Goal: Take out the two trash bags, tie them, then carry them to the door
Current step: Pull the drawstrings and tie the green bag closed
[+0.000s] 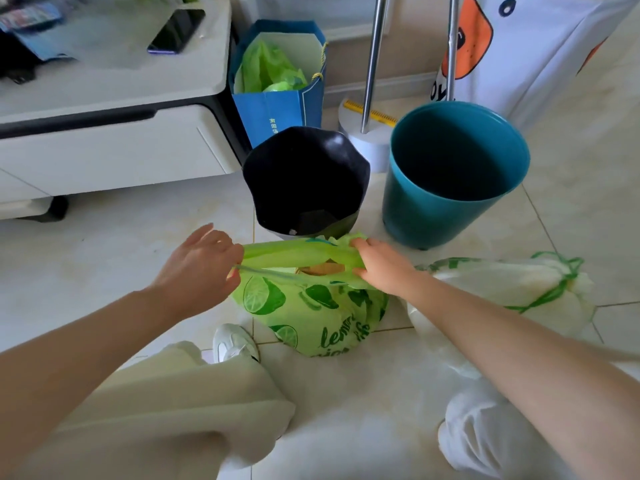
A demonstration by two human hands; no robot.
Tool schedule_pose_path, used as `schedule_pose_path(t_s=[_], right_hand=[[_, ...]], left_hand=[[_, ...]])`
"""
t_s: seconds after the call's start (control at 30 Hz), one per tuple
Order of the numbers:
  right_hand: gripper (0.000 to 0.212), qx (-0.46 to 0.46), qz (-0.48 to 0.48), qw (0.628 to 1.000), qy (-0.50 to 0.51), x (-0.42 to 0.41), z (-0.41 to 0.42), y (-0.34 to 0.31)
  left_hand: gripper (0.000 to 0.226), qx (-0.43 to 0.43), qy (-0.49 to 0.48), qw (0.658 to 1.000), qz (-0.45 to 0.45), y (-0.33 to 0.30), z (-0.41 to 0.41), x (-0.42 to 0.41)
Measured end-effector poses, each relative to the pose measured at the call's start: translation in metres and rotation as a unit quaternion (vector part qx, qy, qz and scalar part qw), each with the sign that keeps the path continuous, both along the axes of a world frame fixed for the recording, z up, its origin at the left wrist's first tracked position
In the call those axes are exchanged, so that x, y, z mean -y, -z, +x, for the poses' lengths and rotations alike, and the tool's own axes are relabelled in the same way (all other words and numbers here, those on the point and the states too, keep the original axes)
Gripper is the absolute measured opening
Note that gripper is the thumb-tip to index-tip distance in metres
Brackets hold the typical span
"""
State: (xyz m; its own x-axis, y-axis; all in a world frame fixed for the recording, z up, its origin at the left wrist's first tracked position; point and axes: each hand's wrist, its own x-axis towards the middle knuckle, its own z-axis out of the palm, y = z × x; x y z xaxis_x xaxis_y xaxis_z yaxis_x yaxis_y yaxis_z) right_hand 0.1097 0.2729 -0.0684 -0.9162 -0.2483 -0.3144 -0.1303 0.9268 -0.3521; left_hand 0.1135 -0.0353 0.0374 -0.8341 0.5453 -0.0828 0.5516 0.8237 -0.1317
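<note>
Green plastic, printed with lime slices and the words "lemon life", makes up the trash bag [311,313] standing on the tiled floor [121,244] between the person's knees. Its two top flaps are twisted into bands and pulled sideways: the left hand [201,268] pinches one end with curled fingers, and the right hand [377,268] grips the other end, thumb and fingers wrapped round the plastic. Just to the right lies a white trash bag [502,289], its neck closed by a green drawstring. Beyond the green bag stand a black bin [304,181] and a teal bin [453,174], side by side. Behind them a blue paper bag [277,112], with small writing too blurred to read, holds more green plastic. At left is a white cabinet [104,147]; a dark phone [176,29] rests on its surface.
</note>
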Motion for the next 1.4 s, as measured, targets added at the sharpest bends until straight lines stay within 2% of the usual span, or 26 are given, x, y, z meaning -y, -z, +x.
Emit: schedule_pose_path(t_s=[0.07, 0.1, 0.23, 0.37, 0.5, 0.63, 0.8, 0.93, 1.1, 1.27, 1.4], right_hand=[[0.018, -0.009, -0.011, 1.000, -0.004, 0.009, -0.002, -0.004], [0.013, -0.006, -0.023, 1.000, -0.001, 0.013, -0.003, -0.006], [0.017, 0.010, -0.045, 0.999, -0.008, 0.020, -0.003, -0.014], [0.032, -0.003, -0.041, 0.999, -0.012, 0.021, -0.002, -0.022], [0.042, -0.006, -0.056, 0.998, -0.014, 0.024, -0.007, -0.022], [0.041, -0.013, -0.080, 0.997, -0.005, 0.032, -0.014, -0.021], [0.026, -0.015, -0.118, 0.993, -0.021, 0.036, -0.018, -0.034], [0.018, -0.031, -0.124, 0.989, -0.073, 0.030, -0.010, -0.057], [0.011, -0.036, -0.093, 0.991, -0.093, 0.021, 0.003, -0.103], [0.010, -0.057, -0.069, 0.993, -0.080, 0.010, 0.024, -0.146], [0.009, -0.094, -0.048, 0.993, -0.052, 0.006, 0.042, -0.169]], left_hand=[[0.023, -0.006, -0.046, 0.998, -0.049, 0.005, 0.003, -0.005], [0.028, -0.009, -0.041, 0.998, -0.054, 0.008, 0.006, -0.012], [0.033, 0.000, 0.063, 0.998, -0.021, 0.028, 0.023, -0.060], [0.028, 0.035, 0.118, 0.992, -0.028, 0.062, 0.033, -0.095], [0.034, 0.054, 0.141, 0.985, -0.082, 0.078, 0.024, -0.100], [0.018, 0.089, 0.127, 0.980, -0.124, 0.074, 0.012, -0.100], [0.012, 0.136, 0.053, 0.987, -0.066, 0.066, 0.002, -0.095], [0.029, 0.224, 0.009, 0.975, -0.008, 0.038, 0.004, -0.090], [0.033, 0.278, -0.043, 0.955, 0.095, -0.003, 0.013, -0.077], [0.022, 0.273, -0.074, 0.935, 0.214, -0.039, 0.028, -0.072], [0.016, 0.270, -0.069, 0.934, 0.224, -0.057, 0.046, -0.071]])
